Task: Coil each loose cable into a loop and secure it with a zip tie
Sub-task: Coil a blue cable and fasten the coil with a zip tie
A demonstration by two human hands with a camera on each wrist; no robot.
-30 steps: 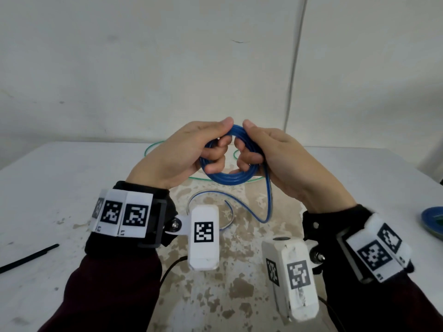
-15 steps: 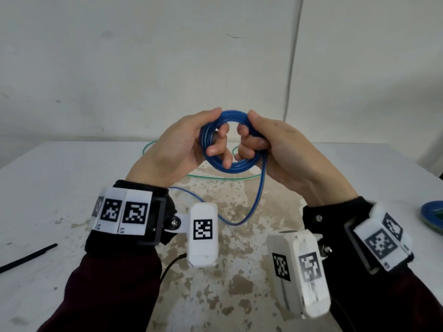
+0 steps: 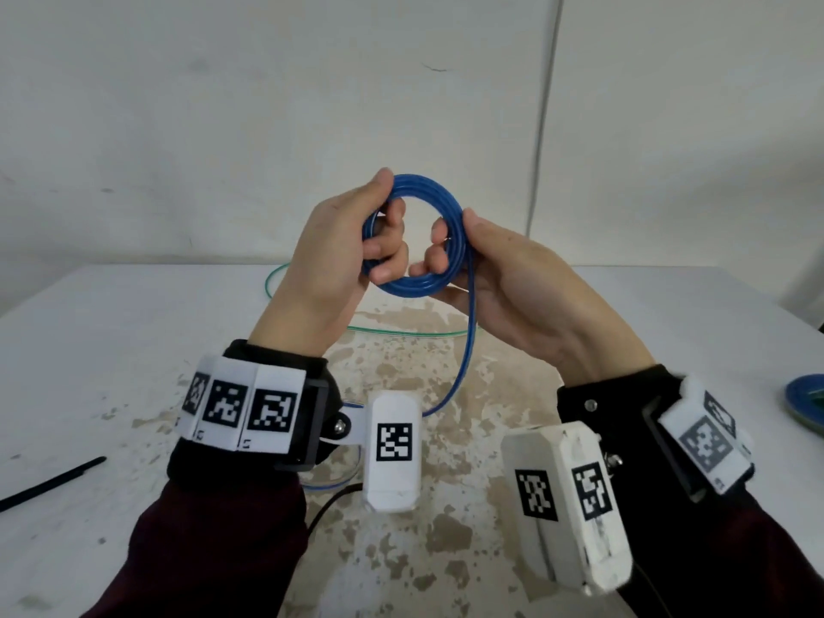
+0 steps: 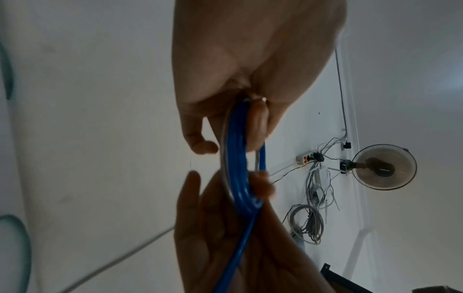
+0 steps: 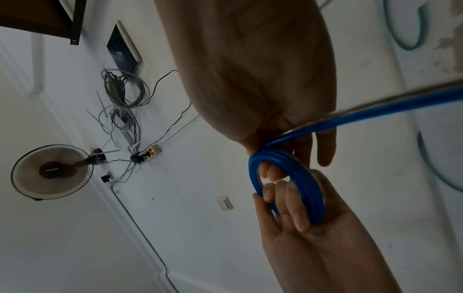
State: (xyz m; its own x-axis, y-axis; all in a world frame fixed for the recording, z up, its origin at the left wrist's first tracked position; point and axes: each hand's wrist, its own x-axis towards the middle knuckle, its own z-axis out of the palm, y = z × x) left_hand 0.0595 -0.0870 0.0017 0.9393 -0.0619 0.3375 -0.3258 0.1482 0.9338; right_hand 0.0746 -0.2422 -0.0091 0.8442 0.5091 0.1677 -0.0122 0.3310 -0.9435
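A blue cable [image 3: 417, 287] is wound into a small round coil held upright above the table. My left hand [image 3: 352, 243] grips the coil's left side, thumb on top and fingers curled through the ring. My right hand [image 3: 481, 265] grips the right side with thumb outside and fingers inside. A loose blue tail [image 3: 463, 350] hangs from the right side down to the table behind the left wrist camera. The coil [image 4: 236, 172] shows edge-on in the left wrist view and as a ring [image 5: 288, 184] in the right wrist view. A black zip tie [image 3: 49, 483] lies at the table's left.
A green cable [image 3: 401, 333] lies looped on the white, worn table [image 3: 133, 350] behind my hands. A blue dish [image 3: 807, 403] sits at the right edge. The wall stands close behind the table.
Both hands have lifted the blue coil higher and turned it more upright. The ring has opened wider between them. The loose tail has drawn up shorter off the table.
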